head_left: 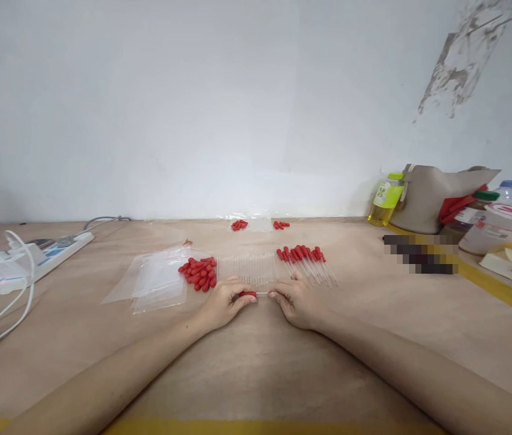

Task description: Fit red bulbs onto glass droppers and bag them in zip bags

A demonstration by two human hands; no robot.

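Note:
Between finger and thumb, my left hand [225,303] pinches a red rubber bulb [249,294]. My right hand [296,300] is closed on a thin glass dropper tube [262,294], whose end meets the bulb's open end; how deep it sits inside cannot be made out. Just beyond my hands lies a row of clear glass tubes [247,267]. A pile of loose red bulbs [198,273] is left of that row. To its right lie several droppers with red bulbs on them [308,261], side by side at a slant.
Clear plastic bags [159,281] lie flat at the left. Farther left is a power strip [63,257] with plugs and white cables. Two small groups of red bulbs [239,225] rest near the wall. A yellow-capped bottle [385,200], a grey bag [423,196] and a tub [500,229] stand right.

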